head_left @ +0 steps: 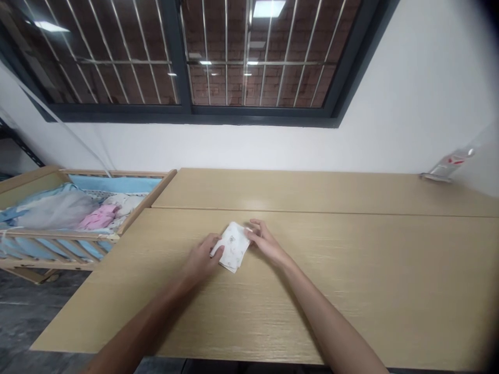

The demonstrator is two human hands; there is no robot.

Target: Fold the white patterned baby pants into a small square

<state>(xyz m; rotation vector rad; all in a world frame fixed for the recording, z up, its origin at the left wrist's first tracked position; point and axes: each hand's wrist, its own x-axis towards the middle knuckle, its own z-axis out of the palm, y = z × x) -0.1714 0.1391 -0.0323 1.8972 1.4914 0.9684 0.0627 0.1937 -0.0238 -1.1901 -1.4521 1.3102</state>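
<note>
A small folded white cloth with a faint print lies on the light wooden table, near its middle. My left hand grips the cloth's left edge, thumb on top and fingers curled. My right hand pinches the cloth's upper right corner, fingers bent round it. Both forearms reach in from the bottom of the view.
A wooden baby crib with blue lining, grey netting and pink and white clothes stands against the table's left side. A clear plastic packet lies at the table's far right, by the white wall. A barred window runs above.
</note>
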